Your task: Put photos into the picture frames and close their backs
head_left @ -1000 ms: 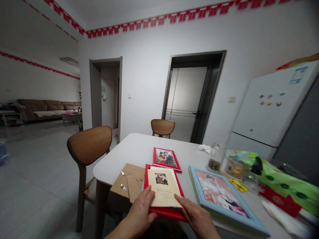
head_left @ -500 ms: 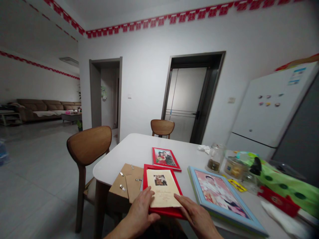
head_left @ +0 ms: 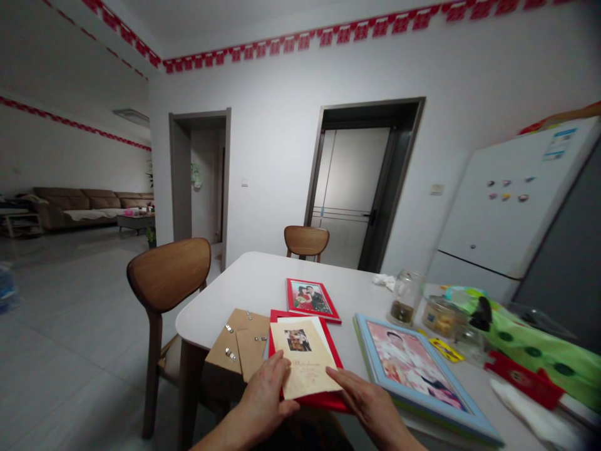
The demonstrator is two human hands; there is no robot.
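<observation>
A cream paper insert [head_left: 307,379] with a small printed photo lies slightly askew over a red picture frame [head_left: 334,351]. White paper shows under the insert's upper right edge. My left hand [head_left: 263,391] grips the insert at its lower left edge, fingertips on top and thumb by the corner. My right hand [head_left: 369,398] lies along the insert's right edge, fingers stretched out and fingertips touching the paper; its thumb is hidden. Left of the frame are brown backing boards [head_left: 241,341] with metal clips. Just behind stands a second red picture frame [head_left: 312,299] holding a couple's photo, lying flat.
A large blue picture frame [head_left: 413,376] lies to the right on the white table [head_left: 248,282]. Beyond it are a glass jar [head_left: 404,299], a food container [head_left: 440,315], a red box [head_left: 523,379] and green packaging [head_left: 539,347]. A wooden chair [head_left: 171,275] stands left.
The cream insert has shifted slightly left and towards me and turned askew, baring more of the white paper and red frame at its upper right. Both hands stay at its edges.
</observation>
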